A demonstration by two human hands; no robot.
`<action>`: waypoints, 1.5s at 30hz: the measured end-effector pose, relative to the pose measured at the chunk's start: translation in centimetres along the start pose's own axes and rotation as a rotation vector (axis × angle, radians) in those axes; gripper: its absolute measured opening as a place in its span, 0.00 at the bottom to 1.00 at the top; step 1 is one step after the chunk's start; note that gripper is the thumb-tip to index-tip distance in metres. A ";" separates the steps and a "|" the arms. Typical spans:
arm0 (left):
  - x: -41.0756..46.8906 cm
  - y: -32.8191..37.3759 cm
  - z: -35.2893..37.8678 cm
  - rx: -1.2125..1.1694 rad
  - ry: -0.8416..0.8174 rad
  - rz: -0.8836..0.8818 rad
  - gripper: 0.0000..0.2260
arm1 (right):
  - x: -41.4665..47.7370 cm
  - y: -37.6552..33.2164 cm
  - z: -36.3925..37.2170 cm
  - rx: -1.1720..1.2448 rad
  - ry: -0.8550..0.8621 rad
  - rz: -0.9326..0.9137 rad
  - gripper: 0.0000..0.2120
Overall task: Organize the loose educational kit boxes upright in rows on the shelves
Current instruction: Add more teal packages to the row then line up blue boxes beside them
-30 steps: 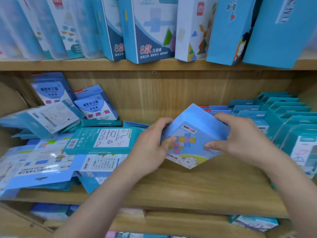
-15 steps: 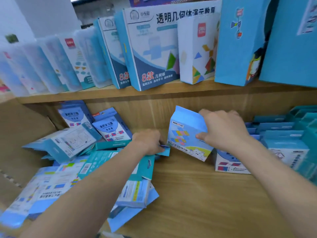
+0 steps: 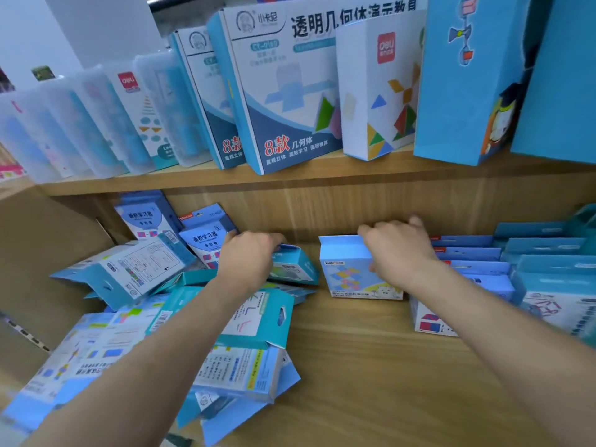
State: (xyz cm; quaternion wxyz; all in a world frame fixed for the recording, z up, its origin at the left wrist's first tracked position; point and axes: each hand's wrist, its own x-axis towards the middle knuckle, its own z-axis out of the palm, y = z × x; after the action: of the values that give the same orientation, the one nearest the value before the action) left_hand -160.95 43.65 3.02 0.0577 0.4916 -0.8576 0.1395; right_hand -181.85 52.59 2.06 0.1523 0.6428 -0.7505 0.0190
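A light blue kit box with coloured squares (image 3: 350, 272) stands upright at the back of the wooden lower shelf (image 3: 371, 366). My right hand (image 3: 398, 250) grips its top right corner. To its right, several blue boxes stand upright in a row (image 3: 503, 262). My left hand (image 3: 250, 258) is closed on a small teal box (image 3: 295, 266) lying tilted at the edge of a loose heap of boxes (image 3: 135, 317) on the shelf's left side. Two blue boxes (image 3: 206, 233) lean against the back left corner.
The upper shelf (image 3: 290, 174) carries larger upright boxes, clear plastic cases at the left and tall blue boxes at the right. A wooden side panel (image 3: 35, 253) closes the lower shelf on the left. Bare wood shows in the shelf's front middle.
The box with coloured squares went from tilted in both hands to upright at the back of the shelf. My left hand let go of it and moved left onto the teal box.
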 end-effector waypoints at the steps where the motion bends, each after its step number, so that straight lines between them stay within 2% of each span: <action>1: -0.1 -0.1 0.0 -0.018 0.017 0.000 0.20 | 0.0 0.0 0.3 -0.021 -0.006 0.008 0.16; 5: -0.8 0.1 -0.6 -0.062 0.069 0.032 0.21 | -0.5 0.0 0.8 -0.090 0.086 0.041 0.20; 8: -1.6 0.4 -1.3 -0.096 0.210 0.102 0.20 | -1.2 -0.5 1.1 -0.084 0.132 -0.011 0.32; 10: -2.0 0.5 -1.6 -0.114 0.322 0.145 0.18 | -1.5 -0.8 1.4 -0.076 0.117 -0.055 0.35; 12: -2.4 0.5 -2.2 -0.084 0.441 0.182 0.18 | -1.5 -0.7 1.8 -0.057 0.067 -0.056 0.34; 15: -3.3 0.4 -3.0 -0.076 0.514 0.232 0.20 | -1.7 -0.4 2.0 -0.042 0.044 -0.016 0.32; 21: -5.2 0.7 -4.9 -0.167 0.613 0.268 0.18 | -3.2 -1.1 0.7 0.137 0.125 0.004 0.25; 23: -5.8 0.8 -5.8 -0.246 0.602 0.277 0.17 | -4.2 -1.1 -0.5 0.440 0.120 0.025 0.25; 26: -6.7 0.8 -7.1 -0.397 0.562 0.310 0.15 | -6.9 -0.9 -3.6 1.120 0.046 -0.035 0.29; 28: -7.2 1.2 -7.8 -0.534 0.502 0.312 0.11 | -8.8 -1.9 -5.1 1.317 0.046 -0.126 0.26; 31: -7.9 2.2 -8.3 -0.732 0.444 0.264 0.04 | -10.5 -3.7 -5.5 1.507 0.184 -0.121 0.15; 33: -8.2 2.6 -8.3 -0.899 0.440 0.179 0.02 | -11.4 -4.1 -5.0 1.645 0.293 -0.011 0.12; 35: -8.6 2.7 -7.7 -1.065 0.420 0.118 0.04 | -12.5 -4.0 -4.0 1.790 0.346 0.143 0.16; 39: -10.9 3.3 -5.5 -1.334 0.215 0.097 0.12 | -14.7 -3.6 -1.9 1.964 0.360 0.378 0.35; 42: -13.2 4.7 -3.0 -1.421 0.049 0.099 0.12 | -16.0 -4.1 -0.6 2.041 0.358 0.417 0.37; 45: -14.8 5.8 -0.3 -1.407 -0.035 0.052 0.11 | -17.4 -4.4 0.6 2.032 0.361 0.439 0.39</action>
State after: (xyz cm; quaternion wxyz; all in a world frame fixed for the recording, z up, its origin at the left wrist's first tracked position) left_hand -158.39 58.79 -1.23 0.3449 0.3191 -0.7567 -0.4547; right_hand -175.45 68.38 -3.65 -0.3553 0.3058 -0.4478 0.7614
